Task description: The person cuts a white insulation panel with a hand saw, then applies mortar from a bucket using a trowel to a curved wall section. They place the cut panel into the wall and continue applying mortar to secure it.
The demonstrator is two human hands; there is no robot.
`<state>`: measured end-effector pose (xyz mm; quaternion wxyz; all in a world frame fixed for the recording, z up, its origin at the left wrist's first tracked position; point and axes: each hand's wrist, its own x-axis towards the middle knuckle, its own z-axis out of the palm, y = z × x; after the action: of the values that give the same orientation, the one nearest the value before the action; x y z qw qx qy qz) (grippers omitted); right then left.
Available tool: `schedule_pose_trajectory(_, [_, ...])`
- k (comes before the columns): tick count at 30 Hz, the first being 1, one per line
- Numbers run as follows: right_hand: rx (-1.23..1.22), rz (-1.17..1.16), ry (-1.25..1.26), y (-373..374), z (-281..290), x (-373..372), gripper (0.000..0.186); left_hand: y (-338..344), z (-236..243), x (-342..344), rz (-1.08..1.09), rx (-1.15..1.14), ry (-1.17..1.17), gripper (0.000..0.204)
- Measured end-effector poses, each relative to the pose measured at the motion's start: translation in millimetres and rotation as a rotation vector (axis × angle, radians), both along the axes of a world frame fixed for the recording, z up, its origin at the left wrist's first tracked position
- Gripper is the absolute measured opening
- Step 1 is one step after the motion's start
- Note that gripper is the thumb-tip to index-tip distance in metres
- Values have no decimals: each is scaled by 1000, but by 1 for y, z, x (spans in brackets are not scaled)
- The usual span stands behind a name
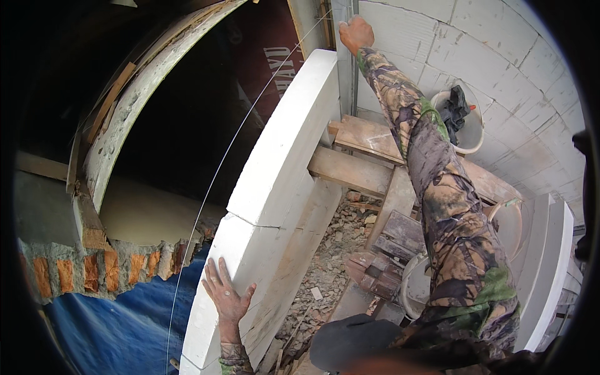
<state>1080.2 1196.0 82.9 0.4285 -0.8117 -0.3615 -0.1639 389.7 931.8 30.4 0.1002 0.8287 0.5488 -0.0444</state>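
String (206,201) at 9 o'clock; your left hand (227,300), 7 o'clock, fingers spread on the white block wall (281,156), which runs 7 to 12; your right hand (357,35), 1 o'clock, fingers curled, can't tell whether they grip anything; bucket (469,137) at 2.

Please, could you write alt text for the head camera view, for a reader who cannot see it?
A person's left hand lies spread on top of a white block wall, while the right hand is curled beside a metal post. A thin line runs along the wall; wooden planks, rubble and buckets are to its right.
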Motion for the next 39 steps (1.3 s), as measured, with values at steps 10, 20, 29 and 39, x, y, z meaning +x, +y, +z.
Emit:
schedule_pose_trajectory(10, [9,-88,-237,-2,-26,96,57,-1,0,2,7,12,-3,114])
schedule_pose_trajectory(20, [-437,600,-341,-332,8,-11,35,1,-22,-12,-140,173,-61,111])
schedule_pose_trajectory(29, [-1065,680,51,-611,23,-115,50,3,-37,-20,-170,269,-27,110])
schedule_pose_trajectory(39, [-1506,716,-604,-642,41,-218,5,15,-27,-11,-84,374,-212,65])
